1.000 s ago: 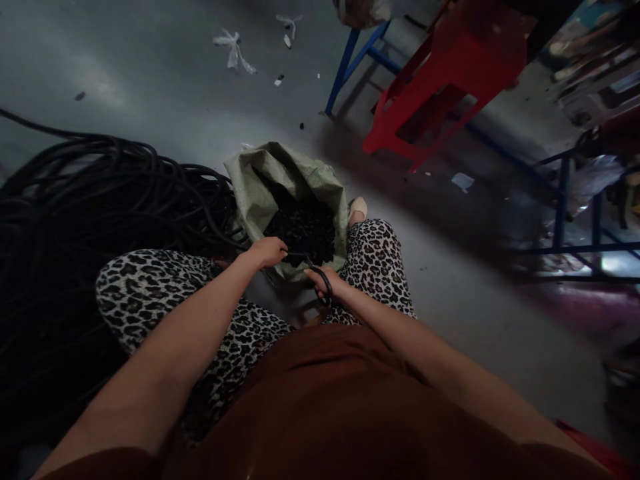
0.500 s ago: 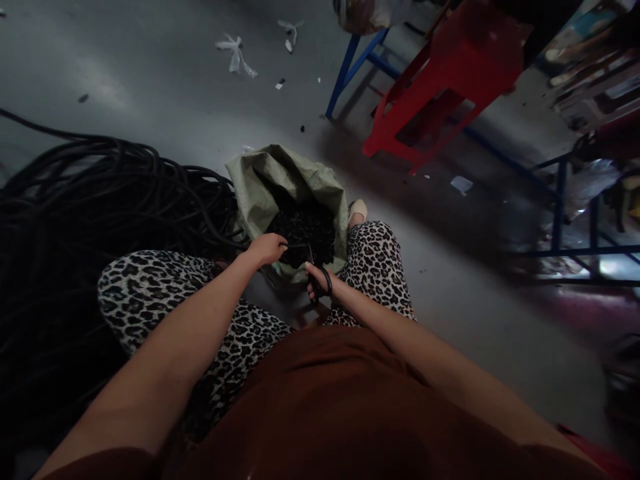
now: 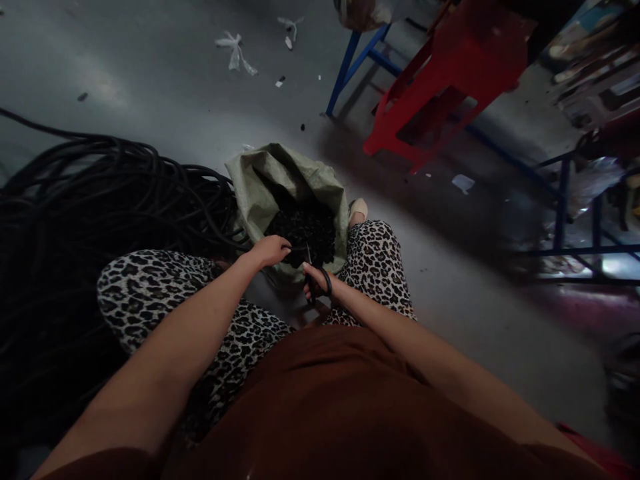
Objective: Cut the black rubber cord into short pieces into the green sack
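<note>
My left hand (image 3: 270, 251) is closed on the end of a black hose (image 3: 296, 249) that runs in from the big coil at the left. My right hand (image 3: 319, 280) grips black-handled scissors (image 3: 314, 275), blades pointing up at the hose just beyond my left fingers. Both hands hover over the mouth of a pale green woven sack (image 3: 260, 187) holding a heap of small black cut pieces (image 3: 303, 230). I sit with leopard-print trousers either side of the sack.
A large pile of coiled black hose (image 3: 100, 207) fills the floor at the left. A red stool (image 3: 440, 73) and blue metal frames (image 3: 560, 207) stand at the upper right. White scraps (image 3: 235, 50) lie on the grey floor beyond.
The scissors' blades have swung from lying sideways to pointing up at the hose. My left hand has hardly moved.
</note>
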The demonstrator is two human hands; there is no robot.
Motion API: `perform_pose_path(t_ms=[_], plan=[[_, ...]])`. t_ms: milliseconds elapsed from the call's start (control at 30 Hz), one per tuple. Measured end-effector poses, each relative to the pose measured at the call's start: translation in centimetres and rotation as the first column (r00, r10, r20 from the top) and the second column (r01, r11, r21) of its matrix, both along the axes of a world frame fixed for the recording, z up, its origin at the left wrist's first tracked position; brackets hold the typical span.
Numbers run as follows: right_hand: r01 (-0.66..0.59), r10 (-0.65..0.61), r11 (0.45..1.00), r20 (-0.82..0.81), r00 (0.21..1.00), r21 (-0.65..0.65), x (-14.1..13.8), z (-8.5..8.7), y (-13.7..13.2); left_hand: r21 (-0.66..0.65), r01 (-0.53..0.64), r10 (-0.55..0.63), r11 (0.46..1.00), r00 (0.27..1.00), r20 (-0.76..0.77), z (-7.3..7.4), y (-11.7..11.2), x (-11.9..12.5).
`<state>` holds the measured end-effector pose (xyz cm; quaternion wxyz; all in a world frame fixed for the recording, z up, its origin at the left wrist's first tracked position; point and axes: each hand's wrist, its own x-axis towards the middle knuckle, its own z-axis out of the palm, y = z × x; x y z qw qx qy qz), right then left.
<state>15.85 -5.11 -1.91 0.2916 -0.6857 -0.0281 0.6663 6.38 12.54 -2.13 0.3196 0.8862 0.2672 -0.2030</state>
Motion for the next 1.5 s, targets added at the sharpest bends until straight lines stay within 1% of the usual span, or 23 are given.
perform_pose_path(t_ms=[167, 333, 433, 600, 800, 967, 1133, 1233, 1367, 1500], plan=[[0.001, -0.002, 1.0, -0.003, 1.0, -0.021, -0.1, 0.4, 0.3, -0.025, 0.011, -0.011, 1.0, 1.0, -0.001, -0.2, -0.2, 0.0], [0.012, -0.012, 1.0, 0.0, 1.0, -0.012, -0.1, 1.0, 0.3, -0.064, 0.001, 0.0, 0.998, 1.0, 0.005, -0.5, -0.3, 0.0], [0.022, -0.022, 1.0, -0.003, 1.0, -0.01, 0.0, 1.2, 0.2, -0.079, 0.016, -0.015, 0.997, 1.0, 0.009, -0.5, -0.2, 0.0], [0.024, -0.024, 1.0, 0.008, 1.0, -0.005, 0.2, 1.2, 0.2, -0.088, 0.03, -0.029, 0.996, 1.0, 0.009, -0.5, -0.1, 0.0], [0.005, -0.006, 1.0, 0.062, 0.998, 0.019, 0.2, 0.8, 0.2, -0.095, 0.024, -0.025, 0.995, 1.0, -0.006, -0.3, 0.0, 0.0], [-0.005, -0.001, 0.998, 0.098, 0.995, 0.061, 0.3, 0.6, 0.1, -0.077, 0.031, -0.033, 0.997, 0.999, -0.02, -0.1, 0.2, 0.0], [-0.007, 0.0, 0.999, 0.185, 0.983, 0.034, 0.4, 1.0, 0.2, -0.052, 0.067, -0.071, 0.996, 0.995, -0.074, 0.1, 0.6, -0.3], [-0.024, 0.017, 0.999, 0.245, 0.969, 0.024, 0.3, 1.2, 0.3, -0.042, 0.087, -0.09, 0.995, 0.993, -0.081, 0.3, 0.7, -0.4], [-0.06, 0.059, 0.998, 0.27, 0.961, -0.004, 0.1, 0.9, 0.1, -0.011, 0.112, -0.113, 0.994, 0.988, -0.108, 0.5, 0.4, -0.3], [-0.073, 0.072, 0.997, 0.274, 0.959, -0.007, 0.1, 0.5, -0.3, 0.006, 0.102, -0.1, 0.995, 0.985, -0.137, 0.4, 0.2, -0.3]])
